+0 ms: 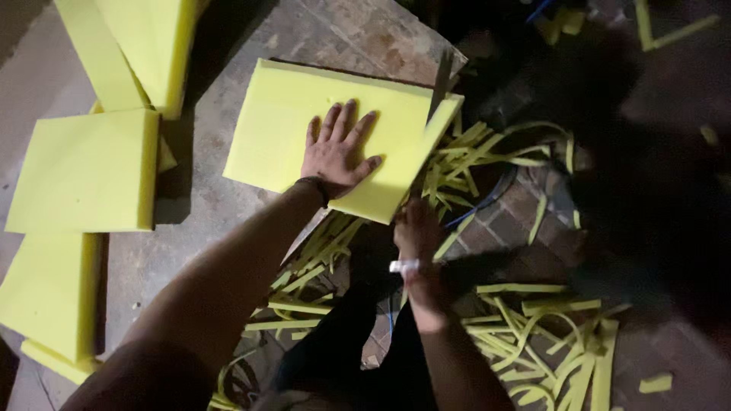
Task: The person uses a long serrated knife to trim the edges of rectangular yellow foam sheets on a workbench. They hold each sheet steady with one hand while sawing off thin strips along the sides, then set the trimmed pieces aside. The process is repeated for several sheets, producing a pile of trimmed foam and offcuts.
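A square yellow foam sheet (278, 122) lies on a worn wooden board (335, 34). My left hand (335, 148) presses flat on the sheet with its fingers spread. My right hand (417, 237) is closed just below the sheet's near right corner, apparently around the handle of a long knife. The knife's dark blade (442, 80) runs up along the sheet's right edge, where a narrow strip of foam is parted from the sheet. The grip itself is dim and partly hidden.
Thin yellow foam strips (468, 156) pile up right of the sheet, with more (533, 335) on the brick floor (525, 221). Foam blocks stand at the left (84, 171), top left (145, 38) and lower left (46, 297). A blue cable (487, 199) crosses the strips.
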